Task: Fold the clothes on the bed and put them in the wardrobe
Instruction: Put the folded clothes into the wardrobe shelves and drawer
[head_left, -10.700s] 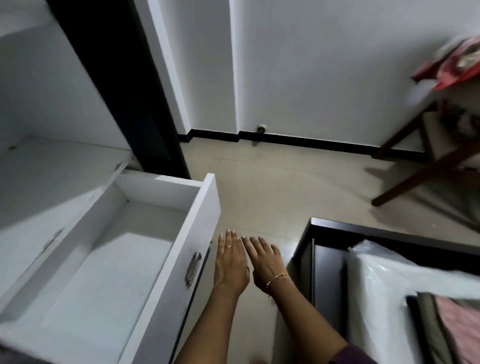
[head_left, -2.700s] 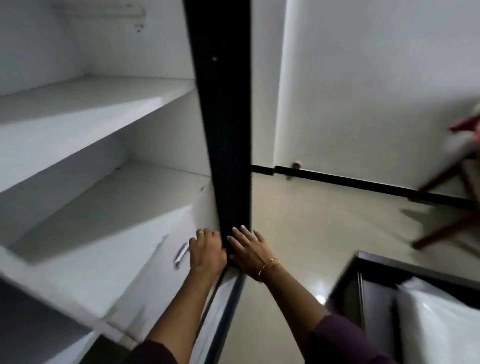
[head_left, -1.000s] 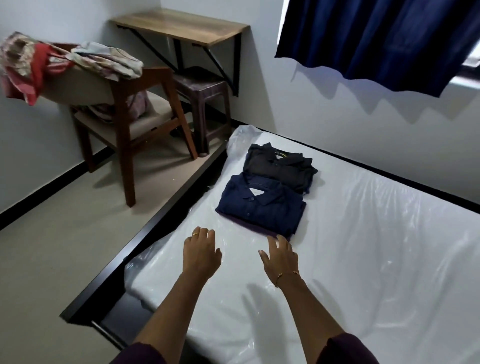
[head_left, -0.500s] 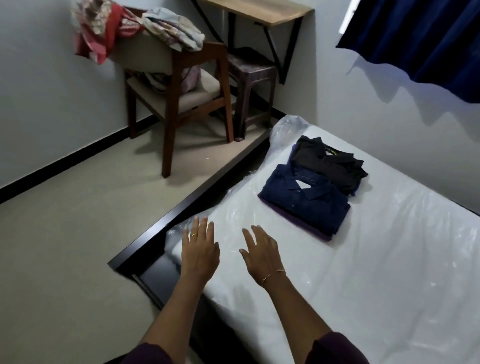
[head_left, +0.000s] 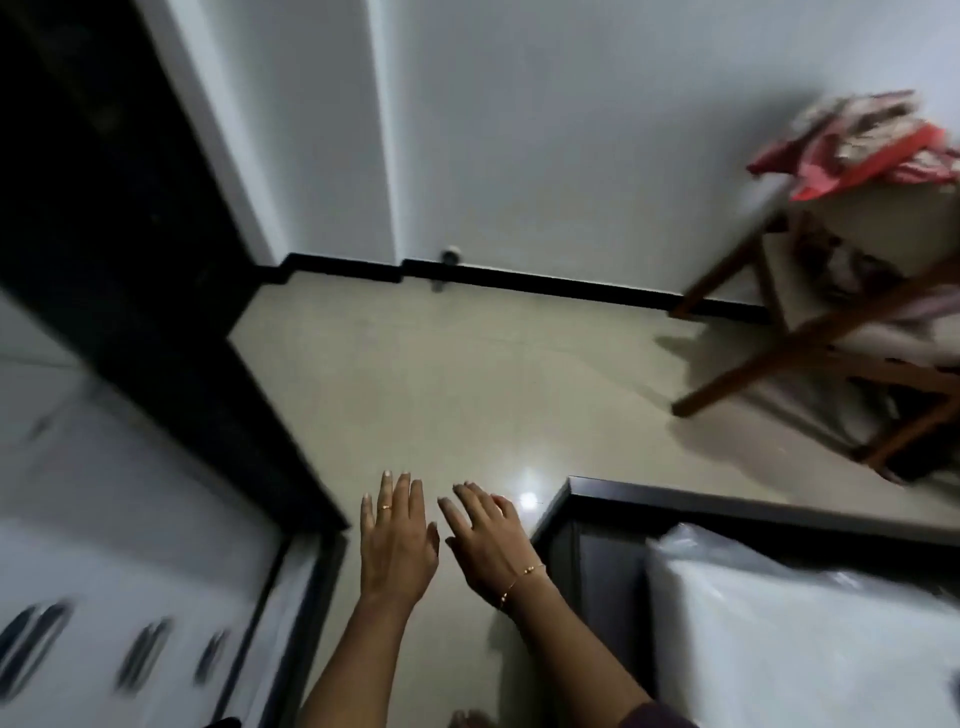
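My left hand (head_left: 397, 540) and my right hand (head_left: 488, 535) hover side by side over the beige floor, palms down, fingers straight, holding nothing. The white wardrobe (head_left: 104, 545) with its dark frame fills the left, blurred, its drawer fronts with metal handles low at the left. A corner of the bed (head_left: 753, 613) with its plastic-wrapped white mattress shows at the lower right. The folded shirts are out of view.
A wooden chair (head_left: 810, 332) draped with red and patterned cloth (head_left: 857, 140) stands at the right against the wall. Open floor (head_left: 467, 374) lies between wardrobe, bed frame and chair. My toes show at the bottom edge.
The view has swung left from the bed and its folded shirts to the floor and wardrobe. Both hands stay flat, held out in front and holding nothing.
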